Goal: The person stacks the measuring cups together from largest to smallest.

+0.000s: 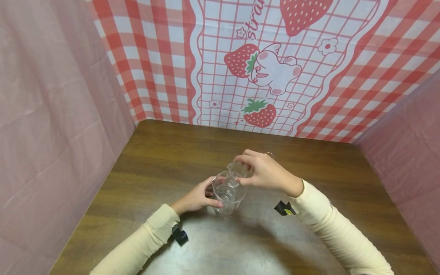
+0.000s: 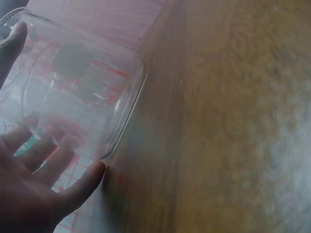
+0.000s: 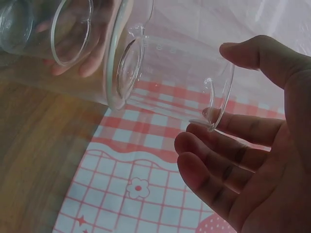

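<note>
My left hand point(image 1: 197, 196) grips a large clear glass beaker point(image 1: 224, 209) on the table, thumb on the near side and fingers round the far side. In my right hand point(image 1: 266, 170) is a smaller clear glass beaker point(image 1: 237, 168), held near its rim between thumb and fingers. Its lower end overlaps the large beaker's mouth in the head view. The right wrist view shows the small beaker point(image 3: 177, 82) end-on to the large beaker's rim point(image 3: 112, 58). Inside the large beaker a round glass outline point(image 3: 73, 60) is visible.
Behind my right hand, a bit of another clear glass thing point(image 1: 269, 154) shows, mostly hidden. The brown wooden table point(image 1: 154, 160) meets a red-and-white strawberry cloth point(image 1: 213, 76) at the back, with pink curtains point(image 1: 62, 114) at both sides.
</note>
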### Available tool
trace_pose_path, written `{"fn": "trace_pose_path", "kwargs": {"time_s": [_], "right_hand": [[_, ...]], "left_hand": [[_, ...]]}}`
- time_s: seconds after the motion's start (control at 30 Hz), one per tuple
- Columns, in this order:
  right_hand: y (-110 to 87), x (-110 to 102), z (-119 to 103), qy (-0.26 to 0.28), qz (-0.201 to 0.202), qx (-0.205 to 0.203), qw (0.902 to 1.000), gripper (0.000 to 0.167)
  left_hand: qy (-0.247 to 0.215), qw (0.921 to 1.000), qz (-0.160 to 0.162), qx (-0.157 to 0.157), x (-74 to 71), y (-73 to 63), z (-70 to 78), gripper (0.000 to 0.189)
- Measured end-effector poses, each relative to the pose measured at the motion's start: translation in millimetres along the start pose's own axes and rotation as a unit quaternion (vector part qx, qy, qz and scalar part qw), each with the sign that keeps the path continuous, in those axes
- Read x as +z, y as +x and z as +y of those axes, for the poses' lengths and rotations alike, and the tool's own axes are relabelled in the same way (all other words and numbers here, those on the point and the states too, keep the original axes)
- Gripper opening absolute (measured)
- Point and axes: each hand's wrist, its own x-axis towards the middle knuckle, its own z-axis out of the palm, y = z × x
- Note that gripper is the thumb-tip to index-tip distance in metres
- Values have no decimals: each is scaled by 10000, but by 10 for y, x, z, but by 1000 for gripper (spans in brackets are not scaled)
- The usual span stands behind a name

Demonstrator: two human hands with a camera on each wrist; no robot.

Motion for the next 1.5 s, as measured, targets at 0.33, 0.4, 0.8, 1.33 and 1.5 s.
{"fn": "trace_pose_path", "kwargs": {"time_s": [0.33,0.4,0.8,1.33,1.5], "right_hand": [[11,111,5,82,-275,-102,9995,42],[17,135,6,69,-305,-136,9994,42],[21,239,-21,34,-485,-271,9984,45],[31,341,-42,-190,-661,-492,9964,45],[34,359,-46,-319,-736,-500,9955,45]], "left_hand": [[-65,10000,1,61,11,-15,-18,80],[-63,10000,11,57,13,-15,-20,80],[-80,10000,33,-31,11,-8,-23,85],[-23,10000,45,-41,10,-3,-24,85],[-29,10000,45,-10,6,-1,-30,86]]}}
